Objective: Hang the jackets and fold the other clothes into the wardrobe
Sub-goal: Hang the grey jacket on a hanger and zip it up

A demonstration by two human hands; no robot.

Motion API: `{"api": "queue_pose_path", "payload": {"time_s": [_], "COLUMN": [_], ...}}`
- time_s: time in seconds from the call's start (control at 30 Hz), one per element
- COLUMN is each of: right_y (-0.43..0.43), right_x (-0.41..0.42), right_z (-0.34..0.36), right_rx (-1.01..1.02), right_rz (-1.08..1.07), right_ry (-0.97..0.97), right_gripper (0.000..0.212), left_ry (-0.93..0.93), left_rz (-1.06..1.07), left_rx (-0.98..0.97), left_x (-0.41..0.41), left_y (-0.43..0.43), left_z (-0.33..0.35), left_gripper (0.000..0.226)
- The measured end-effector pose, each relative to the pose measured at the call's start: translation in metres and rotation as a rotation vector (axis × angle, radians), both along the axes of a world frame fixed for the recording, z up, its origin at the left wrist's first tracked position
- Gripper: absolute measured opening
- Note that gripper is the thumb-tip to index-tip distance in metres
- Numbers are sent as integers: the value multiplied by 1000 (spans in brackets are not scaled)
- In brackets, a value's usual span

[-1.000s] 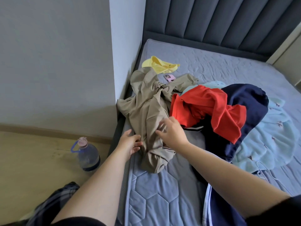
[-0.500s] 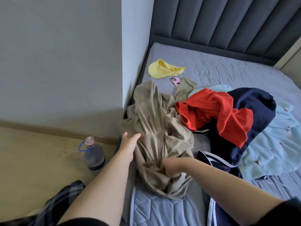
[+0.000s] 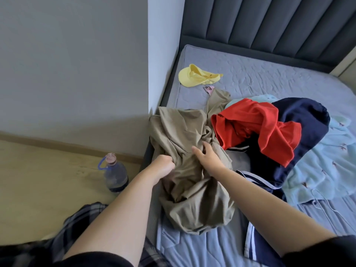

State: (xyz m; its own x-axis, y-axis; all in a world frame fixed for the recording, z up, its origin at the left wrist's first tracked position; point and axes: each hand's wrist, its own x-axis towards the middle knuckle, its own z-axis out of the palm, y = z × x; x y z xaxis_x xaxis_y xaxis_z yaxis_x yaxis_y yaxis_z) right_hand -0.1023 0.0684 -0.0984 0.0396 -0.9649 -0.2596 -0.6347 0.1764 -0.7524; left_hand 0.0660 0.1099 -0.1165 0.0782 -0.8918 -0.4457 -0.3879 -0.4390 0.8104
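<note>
A crumpled khaki garment (image 3: 185, 151) lies at the left edge of the bed (image 3: 269, 78). My left hand (image 3: 163, 166) grips a bunch of its cloth at the garment's left side. My right hand (image 3: 207, 158) reaches into the folds at its middle, fingers curled into the fabric. To the right lies a pile: a red garment (image 3: 256, 124) on top of a navy garment with white stripes (image 3: 300, 132), and a light blue patterned garment (image 3: 323, 170) beneath them.
A yellow cap (image 3: 194, 76) and a small pink object (image 3: 209, 89) lie near the headboard (image 3: 269, 26). A water bottle (image 3: 115, 174) stands on the wooden floor by the bed. A wall corner (image 3: 165, 54) juts beside the bed. A white cord (image 3: 325, 205) trails at right.
My left hand went from lying on the khaki garment's edge to gripping its cloth. My right hand moved up from the garment's lower part to its middle. The garment has bunched closer to me.
</note>
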Motion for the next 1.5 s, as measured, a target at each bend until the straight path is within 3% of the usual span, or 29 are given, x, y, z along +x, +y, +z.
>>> {"api": "queue_pose_path", "payload": {"time_s": [0.07, 0.13, 0.17, 0.23, 0.3, 0.37, 0.43, 0.47, 0.53, 0.63, 0.7, 0.77, 0.83, 0.9, 0.97, 1.03, 1.1, 1.17, 1.23, 1.3, 1.37, 1.43, 1.5], "right_y": [3, 9, 12, 19, 31, 39, 42, 42, 35, 28, 32, 37, 43, 45, 44, 39, 30, 18, 8, 7, 11, 20, 30], "right_x": [4, 3, 4, 0, -4, -17, -33, -40, -51, -60, -52, -33, -11, 3, 6, 2, -10, -34, -70, -95, -98, -84, -69], "right_z": [-9, -14, -17, -22, -20, -17, -9, -4, 5, 12, 11, 8, 0, -12, -20, -18, -8, 4, 6, 4, 2, 3, 3], "right_rx": [170, 141, 100, 93, 139, 191, 225, 220, 104, -256, -550, -678, -523, -294, -169, -193, -280, -309, -203, 37, 77, -169, -524], "right_rz": [6, 115, 154, 228, 418, 645, 779, 762, 522, 114, 92, 215, 405, 507, 495, 378, 80, -390, -790, -991, -1104, -981, -686], "right_ry": [-32, 93, 145, 238, 408, 622, 731, 779, 825, 762, 591, 411, 414, 546, 633, 546, 321, 54, -202, -298, -177, -40, 167], "right_gripper": [64, 11, 18, 33, 17, 14, 14, 8, 8, 32, 43, 48, 66, 88, 74, 41, 26, 29, 32, 37, 41, 43, 46], "left_ry": [-247, -347, -366, -434, -502, -369, -224, -180, -65, 255, 361, 374, 416, 584, 773, 857, 819, 735, 658, 558, 452, 368, 343], "left_rz": [-388, -601, -613, -477, -129, 248, 419, 436, 429, 420, 402, 398, 431, 446, 370, 254, 222, 248, 231, 170, 91, 10, -46], "left_rx": [-16, 73, 128, 155, 89, 11, -28, -32, -35, 12, 44, 44, 19, -5, 11, 8, -32, -74, -82, -57, -13, 43, 113], "left_x": [-4, -3, -1, 6, 16, 24, 26, 25, 20, 11, 7, 4, 2, 4, 9, 11, 10, 7, 3, -2, -8, -14, -19], "left_y": [11, 21, 23, 22, 16, 11, 8, 8, 7, 7, 6, 6, 10, 12, 15, 16, 15, 14, 14, 16, 21, 24, 27], "left_z": [3, 2, 2, 5, 4, 3, -2, -4, -11, -16, -15, -12, -5, 2, 10, 15, 16, 13, 11, 8, 6, 3, 0], "left_gripper": [23, 21, 21, 22, 24, 36, 56, 65, 76, 75, 64, 52, 36, 23, 20, 24, 29, 31, 34, 40, 44, 45, 43]}}
